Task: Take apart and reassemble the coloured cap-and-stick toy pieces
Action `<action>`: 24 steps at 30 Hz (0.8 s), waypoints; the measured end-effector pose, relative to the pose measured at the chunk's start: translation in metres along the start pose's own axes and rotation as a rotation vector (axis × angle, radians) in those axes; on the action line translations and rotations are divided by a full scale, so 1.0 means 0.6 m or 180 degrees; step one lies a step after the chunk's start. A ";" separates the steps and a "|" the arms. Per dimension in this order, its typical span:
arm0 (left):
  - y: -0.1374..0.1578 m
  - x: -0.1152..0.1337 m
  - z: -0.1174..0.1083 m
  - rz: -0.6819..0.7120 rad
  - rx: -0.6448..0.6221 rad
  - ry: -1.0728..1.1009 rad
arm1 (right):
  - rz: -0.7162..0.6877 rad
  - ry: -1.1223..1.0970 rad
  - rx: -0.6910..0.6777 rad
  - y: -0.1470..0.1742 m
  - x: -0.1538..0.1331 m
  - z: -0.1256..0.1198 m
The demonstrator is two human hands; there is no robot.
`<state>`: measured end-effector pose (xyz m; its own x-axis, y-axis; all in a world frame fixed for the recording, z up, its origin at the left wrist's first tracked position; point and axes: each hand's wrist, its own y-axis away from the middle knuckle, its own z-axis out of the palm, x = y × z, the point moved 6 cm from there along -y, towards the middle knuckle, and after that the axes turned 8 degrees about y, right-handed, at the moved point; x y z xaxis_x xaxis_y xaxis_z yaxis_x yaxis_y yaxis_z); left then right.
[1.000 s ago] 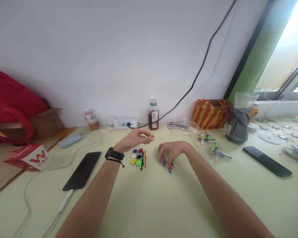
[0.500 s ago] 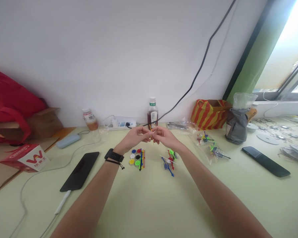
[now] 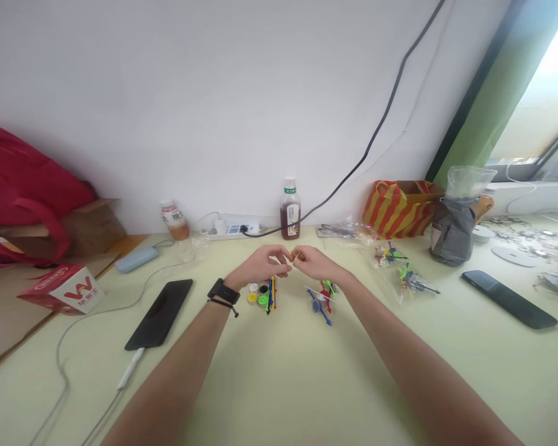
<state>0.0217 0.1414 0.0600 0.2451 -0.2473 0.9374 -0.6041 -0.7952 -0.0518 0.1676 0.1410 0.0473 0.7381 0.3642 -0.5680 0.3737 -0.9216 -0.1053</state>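
Note:
Over the middle of the table, my right hand (image 3: 314, 262) is closed in a pinch on a small yellow plastic arrow (image 3: 295, 254), mostly hidden by the fingers. My left hand (image 3: 260, 262) is just left of it, fingers bent, with a gap between thumb and forefinger; its forefinger tip is close to the yellow piece. Below my left hand lie several round coloured discs (image 3: 263, 300) and a row of coloured plastic arrows (image 3: 271, 296). Assembled spinners with a blue arrow (image 3: 319, 308) and a red arrow (image 3: 326, 300) lie below my right hand.
Clear bags of spinners (image 3: 411, 280) and a dark phone (image 3: 509, 298) lie at right. A charging black phone (image 3: 159, 314) and a red-white box (image 3: 62, 289) are at left. A dark drink bottle (image 3: 290, 210) and a power strip (image 3: 235, 227) stand along the wall.
My hands have shifted slightly apart, and the yellow arrow that stood upright between both hands' fingertips is now mostly covered by my right fingers. The camera view has turned slightly left.

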 end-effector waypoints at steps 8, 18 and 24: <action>0.000 -0.025 0.016 0.0152 -0.0234 -0.0972 | 0.0208 0.0536 -0.0739 0.023 0.042 -0.021; -0.001 -0.036 -0.007 0.0215 -0.0069 -0.1451 | 0.0090 0.0574 -0.1963 0.060 0.012 -0.024; 0.001 0.000 -0.017 0.0411 0.0234 -0.1279 | 0.0144 0.0202 -0.1669 0.069 0.004 -0.065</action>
<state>0.0135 0.1465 0.0633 0.4558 -0.5318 0.7137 -0.5972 -0.7773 -0.1979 0.2068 0.1092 0.0732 0.7864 0.3479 -0.5104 0.5594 -0.7515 0.3497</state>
